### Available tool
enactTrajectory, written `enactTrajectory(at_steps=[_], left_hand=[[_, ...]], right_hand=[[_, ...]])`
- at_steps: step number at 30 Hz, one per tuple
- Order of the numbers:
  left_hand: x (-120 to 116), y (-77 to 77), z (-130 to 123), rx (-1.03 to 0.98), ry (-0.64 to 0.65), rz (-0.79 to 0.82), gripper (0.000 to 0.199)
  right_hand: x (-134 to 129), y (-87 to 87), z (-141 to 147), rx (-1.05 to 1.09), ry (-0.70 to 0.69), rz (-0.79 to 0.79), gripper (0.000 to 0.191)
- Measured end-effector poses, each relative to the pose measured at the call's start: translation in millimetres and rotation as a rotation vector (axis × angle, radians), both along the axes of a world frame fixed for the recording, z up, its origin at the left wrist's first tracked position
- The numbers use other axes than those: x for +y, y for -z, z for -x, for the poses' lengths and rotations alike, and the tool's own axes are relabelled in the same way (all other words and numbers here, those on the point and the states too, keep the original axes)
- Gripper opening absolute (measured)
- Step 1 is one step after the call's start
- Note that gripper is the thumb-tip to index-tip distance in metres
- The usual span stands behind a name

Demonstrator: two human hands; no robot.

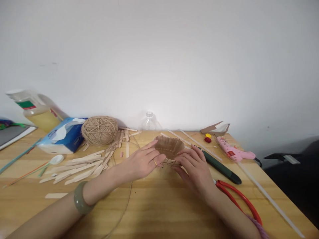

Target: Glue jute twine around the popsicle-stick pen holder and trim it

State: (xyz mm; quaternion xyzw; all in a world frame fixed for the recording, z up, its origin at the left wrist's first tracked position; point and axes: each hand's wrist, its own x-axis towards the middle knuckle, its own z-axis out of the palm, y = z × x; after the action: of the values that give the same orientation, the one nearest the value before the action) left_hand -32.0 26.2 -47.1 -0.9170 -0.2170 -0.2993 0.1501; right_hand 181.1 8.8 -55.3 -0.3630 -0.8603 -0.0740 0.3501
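Observation:
Both hands hold a small brown, scalloped-rimmed bowl (pixel 169 147) that looks built of upright craft-stick pieces. My left hand (pixel 143 161), with a ring on one finger, grips its left and near side. At the right and near side, my right hand (pixel 193 167) has its fingers bent against the wall. Thin dark strands show at the bowl's near lower edge between the hands; what they are I cannot tell. A length of twine (pixel 128 199) runs along the table, passing under my left forearm. The bowl's outer near wall is mostly hidden by my fingers.
Loose craft sticks (pixel 84 166), a twine ball (pixel 99 130), a tissue pack (pixel 63 135) and a tilted bottle (pixel 37 111) lie left. A clear bottle top (pixel 149 122) stands behind. On the right are a green-handled cutter (pixel 221 166), red-handled scissors (pixel 245 196) and a pink glue gun (pixel 234 152).

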Motion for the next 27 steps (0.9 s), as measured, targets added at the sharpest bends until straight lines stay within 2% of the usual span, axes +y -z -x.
enactTrajectory(at_steps=[1,5,7,8,9,12,13,14,17,20,23,27], left_hand=[[0,-0.1,0,-0.007,-0.001,-0.004,0.019],[4,-11.4,7,0.059,0.005,0.081,0.028],[7,-21.1,14,0.207,0.037,0.182,0.058],[9,-25.5,18,0.237,-0.014,0.221,0.066],[11,-29.2,21,0.263,-0.092,0.259,0.061],[13,-34.6,27,0.287,-0.115,0.297,0.017],[13,-34.8,27,0.292,-0.101,0.310,0.013],[13,-34.5,26,0.296,-0.083,0.330,0.018],[10,-32.4,22,0.283,-0.039,0.383,0.028],[9,-30.9,20,0.251,-0.044,0.392,0.029],[8,-31.3,20,0.251,-0.066,0.380,0.029],[7,-32.6,19,0.276,-0.069,0.364,0.024]], right_hand=[[0,1.1,-1,0.002,0.012,0.006,0.006],[4,4.1,-7,0.051,0.145,0.049,0.041],[5,3.2,-9,0.062,0.215,0.102,0.044],[5,2.2,-10,0.058,0.240,0.133,0.042],[5,1.0,-11,0.051,0.263,0.161,0.040],[2,-2.6,-11,0.024,0.332,0.197,0.030],[0,-3.4,-11,0.010,0.347,0.198,0.026],[-2,-3.9,-11,-0.007,0.352,0.199,0.024],[-11,-4.5,-10,-0.072,0.296,0.215,0.032],[-22,-7.5,-3,-0.141,0.162,0.265,0.034],[-35,-16.4,4,-0.198,0.021,0.340,0.030],[-45,-33.5,6,-0.219,-0.041,0.415,0.026]])
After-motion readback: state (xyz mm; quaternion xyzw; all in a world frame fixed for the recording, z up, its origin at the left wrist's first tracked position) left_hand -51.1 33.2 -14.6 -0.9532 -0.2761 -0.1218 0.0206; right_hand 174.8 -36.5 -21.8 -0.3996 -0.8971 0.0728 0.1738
